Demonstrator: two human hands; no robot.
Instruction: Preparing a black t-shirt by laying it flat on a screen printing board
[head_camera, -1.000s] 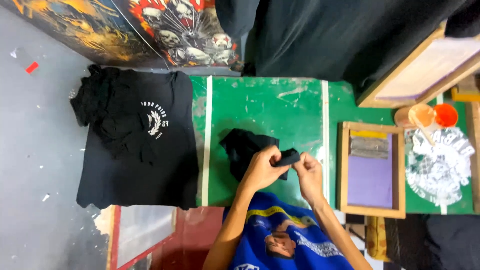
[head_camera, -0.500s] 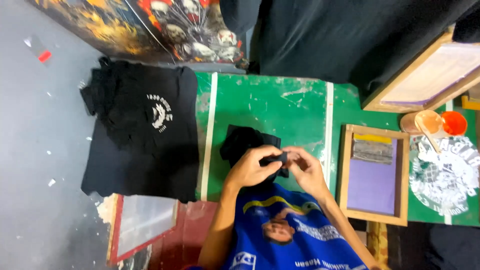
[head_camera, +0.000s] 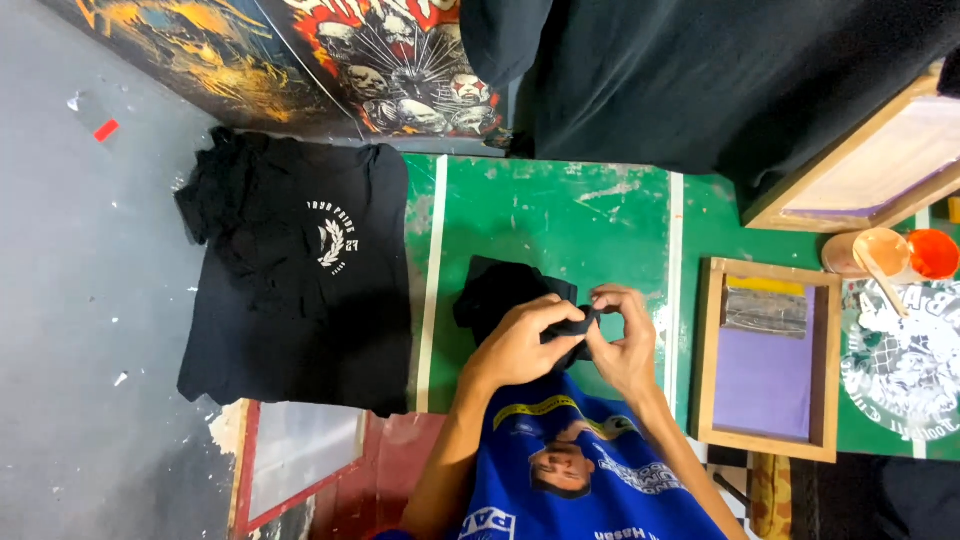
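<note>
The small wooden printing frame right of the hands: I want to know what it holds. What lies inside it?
Inside the small wooden frame is a purple mesh with a grey squeegee lying across its upper part. The mesh beneath the squeegee is hidden.

black cloth (head_camera: 500, 295), green table (head_camera: 550, 220), purple-meshed wooden frame (head_camera: 765, 365), orange cup (head_camera: 935, 253)

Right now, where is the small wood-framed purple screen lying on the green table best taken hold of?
Grip the small wood-framed purple screen by its long side rails, coming from above. It lies flat, the rails are bare all round, and a grey squeegee rests on the mesh.
</note>
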